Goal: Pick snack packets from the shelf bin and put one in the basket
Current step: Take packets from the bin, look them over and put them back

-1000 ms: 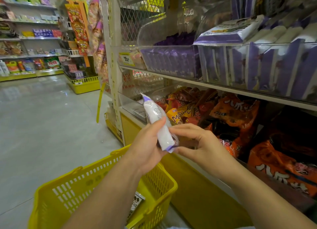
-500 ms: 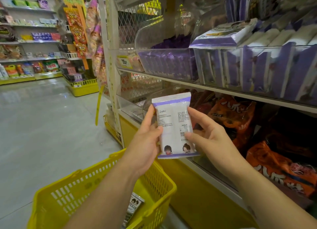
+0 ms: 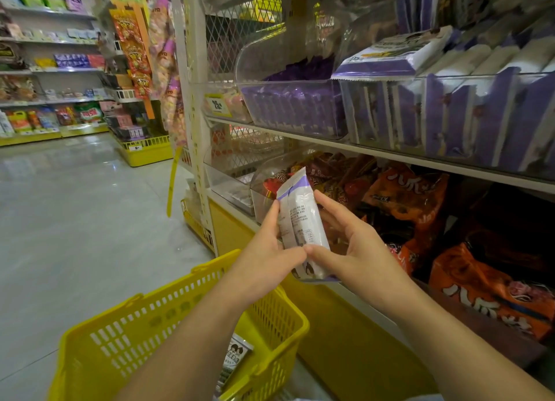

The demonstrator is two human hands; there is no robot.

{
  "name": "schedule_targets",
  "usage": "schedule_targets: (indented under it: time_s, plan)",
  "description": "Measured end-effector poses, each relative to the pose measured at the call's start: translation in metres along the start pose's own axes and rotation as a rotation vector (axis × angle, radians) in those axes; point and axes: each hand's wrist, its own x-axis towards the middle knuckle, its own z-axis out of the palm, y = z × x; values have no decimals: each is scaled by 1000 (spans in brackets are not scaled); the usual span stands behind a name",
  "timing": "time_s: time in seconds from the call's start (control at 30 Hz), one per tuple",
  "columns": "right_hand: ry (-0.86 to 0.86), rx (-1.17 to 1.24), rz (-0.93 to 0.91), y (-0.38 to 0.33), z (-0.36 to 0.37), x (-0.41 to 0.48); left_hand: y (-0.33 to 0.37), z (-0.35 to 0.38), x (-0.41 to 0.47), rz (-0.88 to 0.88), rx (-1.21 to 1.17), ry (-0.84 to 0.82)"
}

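While a pale glossy floor (image 3: 75,235) is stretching away to the left and catching the ceiling light, a person is standing close against a shop shelf unit (image 3: 390,157) on the right. Far shelves (image 3: 51,70) full of mixed packaged goods are lining the back wall, and hanging snack strips (image 3: 132,52) are dangling beside a white perforated upright (image 3: 192,100) at the unit's corner.

Both hands are gripping one snack packet (image 3: 303,220), white with purple bands and small print facing the camera. The left hand (image 3: 267,256) is pinching its left edge, while the right hand (image 3: 354,250) is laying its thumb across the lower front and wrapping its fingers along the right side. The packet is standing nearly upright, leaning slightly left, in front of the lower shelf and above the far corner of a yellow basket (image 3: 135,340). The left forearm is crossing over that basket, and another packet (image 3: 237,352) is lying inside it near the far wall.

On the upper shelf, a clear bin (image 3: 450,115) is holding rows of similar purple-and-white packets on edge, with a loose packet (image 3: 390,58) lying flat on top. Beside it, a second clear bin (image 3: 294,109) is holding darker purple packs, next to a yellow price tag (image 3: 217,104). Orange snack bags (image 3: 492,283) are crowding the lower shelf behind the hands, above the unit's yellow base (image 3: 345,334).
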Motion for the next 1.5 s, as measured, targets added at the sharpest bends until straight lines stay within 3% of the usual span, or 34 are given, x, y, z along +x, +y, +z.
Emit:
schedule_targets:
  time_s: [0.23, 0.63, 0.8, 0.97, 1.13, 1.2, 1.33, 1.5]
  plan:
    - [-28, 38, -8, -9, 2, -1, 0, -3, 6, -67, -159, 212]
    - [-97, 110, 17, -12, 0, -2, -4, 2, 11, -65, -185, 362]
    - [-42, 267, 69, -7, -5, 1, -6, 5, 11, -91, -246, 175]
    - [6, 492, 170, 0, -6, 4, -9, 6, 7, -31, -128, -42]
    - [121, 582, 223, 4, -6, 5, -10, 6, 4, -3, -273, -150]
    - [162, 542, 229, 3, -3, 5, -5, 8, 3, -20, -452, -149]
    - [30, 365, 244, -14, 6, 5, 11, 15, -1, -29, -609, -118]
    - [126, 145, 201, -43, -10, -6, 26, 18, -1, -34, -647, 122]
